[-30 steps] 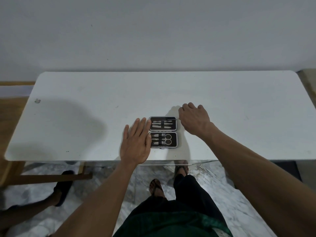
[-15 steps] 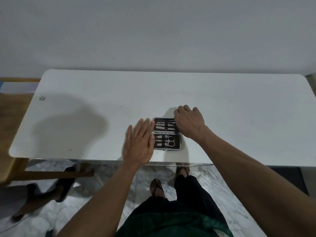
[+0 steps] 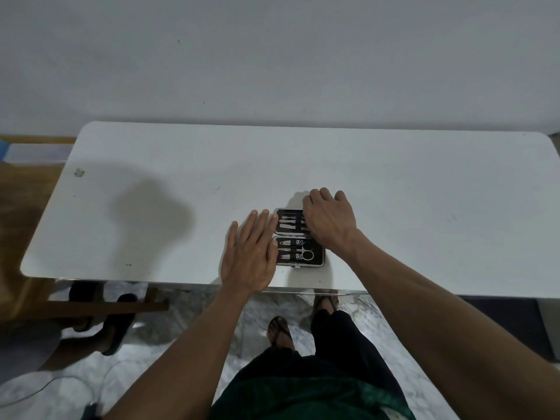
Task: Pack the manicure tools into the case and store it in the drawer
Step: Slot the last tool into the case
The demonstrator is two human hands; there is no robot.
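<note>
While both forearms are stretched over it, the white table (image 3: pixel 394 207) fills most of the view, backed by a plain pale wall (image 3: pixel 272 56). Below its near edge a marble floor (image 3: pixel 188 322) is seen, along with the person's dark trousers and sandalled feet. On the far left a wooden frame (image 3: pixel 100 306) and another person's dark shoe (image 3: pixel 118 325) are visible.

Between the two hands, near the table's front edge, the manicure case (image 3: pixel 298 237) is laid open flat, its two black halves one behind the other. The left hand (image 3: pixel 250 256) is pressed flat on the table at the case's left side, fingers straight and close together, the thumb touching the case's left rim; nothing is gripped by it. The right hand (image 3: pixel 328 221) is placed over the right end of the far half, its knuckles raised and its fingers curled down past the case's far right corner. Whether that corner is actually pinched cannot be told, since the fingertips are hidden behind the hand.

Small steel manicure tools (image 3: pixel 289 224) are seated in the far half, just left of the right hand. More tools, among them scissors (image 3: pixel 304 254), are held in the near half, just right of the left thumb.
</note>
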